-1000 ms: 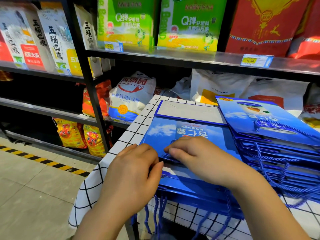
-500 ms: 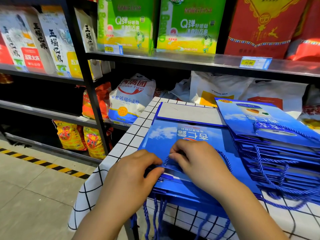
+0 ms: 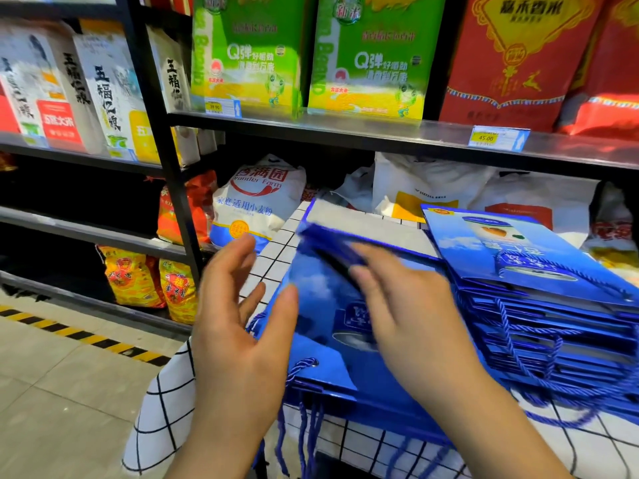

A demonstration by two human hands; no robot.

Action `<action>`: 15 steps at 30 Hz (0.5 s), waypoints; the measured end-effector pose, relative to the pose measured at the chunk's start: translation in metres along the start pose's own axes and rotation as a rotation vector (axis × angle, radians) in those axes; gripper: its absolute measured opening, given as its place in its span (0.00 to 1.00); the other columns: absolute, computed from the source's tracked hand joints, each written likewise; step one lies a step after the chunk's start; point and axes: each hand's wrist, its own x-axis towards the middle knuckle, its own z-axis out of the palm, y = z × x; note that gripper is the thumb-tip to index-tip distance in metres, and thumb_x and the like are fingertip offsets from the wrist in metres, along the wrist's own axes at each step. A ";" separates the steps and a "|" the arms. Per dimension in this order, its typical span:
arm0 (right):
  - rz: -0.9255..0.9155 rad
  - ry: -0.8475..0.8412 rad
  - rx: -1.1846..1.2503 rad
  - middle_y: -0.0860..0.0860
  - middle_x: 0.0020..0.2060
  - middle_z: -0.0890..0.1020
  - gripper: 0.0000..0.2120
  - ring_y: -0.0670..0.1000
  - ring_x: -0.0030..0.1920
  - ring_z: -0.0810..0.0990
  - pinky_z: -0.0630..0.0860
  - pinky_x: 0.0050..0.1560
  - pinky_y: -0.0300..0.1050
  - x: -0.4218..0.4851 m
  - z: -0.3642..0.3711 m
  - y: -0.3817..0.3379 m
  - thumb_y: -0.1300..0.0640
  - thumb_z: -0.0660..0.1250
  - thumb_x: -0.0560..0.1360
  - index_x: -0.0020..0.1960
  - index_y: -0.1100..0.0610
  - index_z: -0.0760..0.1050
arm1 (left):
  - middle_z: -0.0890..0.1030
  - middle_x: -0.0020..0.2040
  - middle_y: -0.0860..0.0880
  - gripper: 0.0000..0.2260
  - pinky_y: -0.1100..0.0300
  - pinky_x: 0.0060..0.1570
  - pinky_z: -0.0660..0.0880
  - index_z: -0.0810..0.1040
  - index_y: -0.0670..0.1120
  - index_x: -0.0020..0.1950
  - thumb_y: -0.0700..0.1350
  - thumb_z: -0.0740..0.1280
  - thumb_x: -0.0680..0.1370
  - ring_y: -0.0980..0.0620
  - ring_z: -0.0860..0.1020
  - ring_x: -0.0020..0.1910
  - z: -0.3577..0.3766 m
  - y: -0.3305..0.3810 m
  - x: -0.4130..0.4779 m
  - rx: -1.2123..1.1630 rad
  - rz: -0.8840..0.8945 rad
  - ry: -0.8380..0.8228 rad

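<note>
Gripping nothing: laying straight-fingered right hand [image 3: 397,316] flat on glossy blue paper gift bag [image 3: 321,319], seemingly to steady it under the palm; bracing its left edge with thumb of splayed left hand [image 3: 242,340]. Just right: fanned stack of matching bags [image 3: 553,323].

A white tablecloth [image 3: 166,402] with a black grid carries 2 piles of flat blue paper bags: the near pile [image 3: 380,413] and, touching it, the right pile [image 3: 539,305].
</note>
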 end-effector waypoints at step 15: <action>0.791 0.470 1.121 0.58 0.48 0.83 0.14 0.53 0.45 0.82 0.80 0.45 0.47 -0.017 -0.003 0.010 0.73 0.56 0.74 0.56 0.65 0.74 | 0.50 0.75 0.61 0.31 0.65 0.71 0.47 0.52 0.66 0.71 0.67 0.59 0.70 0.64 0.49 0.73 0.031 0.000 0.016 0.670 0.111 -0.784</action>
